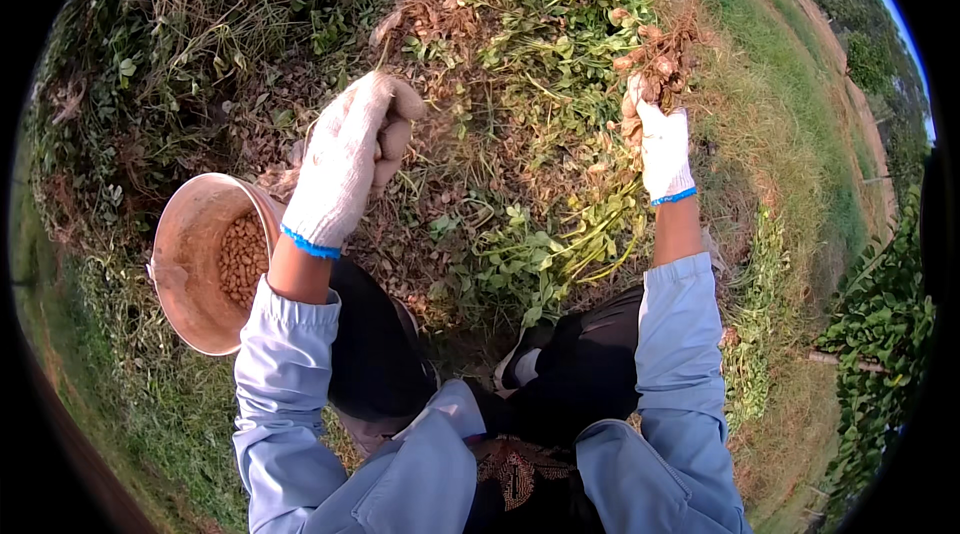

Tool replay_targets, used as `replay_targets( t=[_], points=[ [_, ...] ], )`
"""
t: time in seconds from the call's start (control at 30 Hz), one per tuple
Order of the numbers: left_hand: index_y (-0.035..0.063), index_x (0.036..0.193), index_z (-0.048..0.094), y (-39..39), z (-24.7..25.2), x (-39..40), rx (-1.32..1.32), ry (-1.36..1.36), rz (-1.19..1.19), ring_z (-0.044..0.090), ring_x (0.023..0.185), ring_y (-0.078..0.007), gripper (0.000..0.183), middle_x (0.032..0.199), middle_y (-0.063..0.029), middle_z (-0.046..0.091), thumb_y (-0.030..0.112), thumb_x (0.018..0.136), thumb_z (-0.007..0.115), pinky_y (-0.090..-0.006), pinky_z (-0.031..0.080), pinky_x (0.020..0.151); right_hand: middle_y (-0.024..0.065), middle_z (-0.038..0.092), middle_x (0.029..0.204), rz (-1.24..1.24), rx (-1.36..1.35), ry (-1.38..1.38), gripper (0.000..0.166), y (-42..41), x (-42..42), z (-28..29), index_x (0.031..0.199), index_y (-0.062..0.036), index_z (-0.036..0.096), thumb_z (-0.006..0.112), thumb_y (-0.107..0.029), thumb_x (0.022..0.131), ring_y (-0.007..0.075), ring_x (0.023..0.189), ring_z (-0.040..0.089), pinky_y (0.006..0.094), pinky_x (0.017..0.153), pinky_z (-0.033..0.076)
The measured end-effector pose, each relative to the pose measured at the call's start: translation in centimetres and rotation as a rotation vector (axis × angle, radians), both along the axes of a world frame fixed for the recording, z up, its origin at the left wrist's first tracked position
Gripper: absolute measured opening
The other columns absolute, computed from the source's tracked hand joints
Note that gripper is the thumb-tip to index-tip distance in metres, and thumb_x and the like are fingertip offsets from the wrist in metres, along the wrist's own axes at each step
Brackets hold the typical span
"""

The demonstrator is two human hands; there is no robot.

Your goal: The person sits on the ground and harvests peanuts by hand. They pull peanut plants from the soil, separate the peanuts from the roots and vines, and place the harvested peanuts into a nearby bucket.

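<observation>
My right hand, in a white knit glove with a blue cuff edge, grips a peanut plant by its root end. The roots and peanut pods stick up above the fist, and its leafy stems hang down towards my legs. My left hand, gloved alike, is raised over the dry leaves with its fingers curled; whether anything is inside them cannot be told. Below and left of it, a tilted bucket holds many picked peanuts at its bottom.
A heap of pulled peanut plants with pods lies ahead. More plants are piled at the left. Dry leaf litter covers the ground before my knees. Grass and leafy bushes are at the right.
</observation>
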State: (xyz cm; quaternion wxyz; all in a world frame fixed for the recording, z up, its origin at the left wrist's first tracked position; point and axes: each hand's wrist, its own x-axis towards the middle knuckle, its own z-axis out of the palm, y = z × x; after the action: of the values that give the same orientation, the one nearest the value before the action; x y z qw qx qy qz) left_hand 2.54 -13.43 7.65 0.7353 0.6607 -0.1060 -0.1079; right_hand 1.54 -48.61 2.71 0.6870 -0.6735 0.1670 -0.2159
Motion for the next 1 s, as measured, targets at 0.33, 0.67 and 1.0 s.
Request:
replay_targets(
  t=[0.33, 0.67, 1.0],
  points=[
    [0.0111, 0.138, 0.058, 20.0, -5.0, -2.7, 1.707, -0.389, 0.284, 0.065, 0.108, -0.0425, 0.048, 0.129, -0.023, 0.061, 0.041, 0.1, 0.056, -0.0492, 0.052, 0.095, -0.0007, 0.053, 0.08, 0.628, 0.451, -0.261, 0.032, -2.7, 0.1, -0.1, 0.132, -0.0094, 0.055, 0.059, -0.026, 0.105, 0.0106, 0.058, 0.049, 0.0263, 0.047, 0.04],
    [0.0044, 0.112, 0.071, -3.4, 1.5, -0.5, 0.547, -0.633, -0.043, 0.07, 0.098, -0.0221, 0.02, 0.106, -0.0107, 0.073, 0.016, 0.096, 0.068, -0.0329, 0.055, 0.088, -0.0043, 0.037, 0.056, 0.883, 0.254, -0.31, 0.033, -0.2, -0.5, 1.3, 0.089, -0.0116, 0.05, 0.057, -0.04, 0.104, 0.01, 0.044, 0.037, 0.0253, 0.039, 0.031],
    [0.0082, 0.127, 0.059, -11.3, -0.2, 0.6, 0.194, -0.756, 0.001, 0.07, 0.084, -0.0232, 0.038, 0.1, -0.0112, 0.069, 0.018, 0.092, 0.071, -0.0354, 0.058, 0.076, 0.0045, 0.069, 0.108, 0.759, 0.43, 0.003, 0.042, -0.2, -2.1, -0.8, 0.135, -0.0037, 0.058, 0.063, -0.029, 0.102, 0.015, 0.087, 0.065, 0.0308, 0.071, 0.053]
  ],
)
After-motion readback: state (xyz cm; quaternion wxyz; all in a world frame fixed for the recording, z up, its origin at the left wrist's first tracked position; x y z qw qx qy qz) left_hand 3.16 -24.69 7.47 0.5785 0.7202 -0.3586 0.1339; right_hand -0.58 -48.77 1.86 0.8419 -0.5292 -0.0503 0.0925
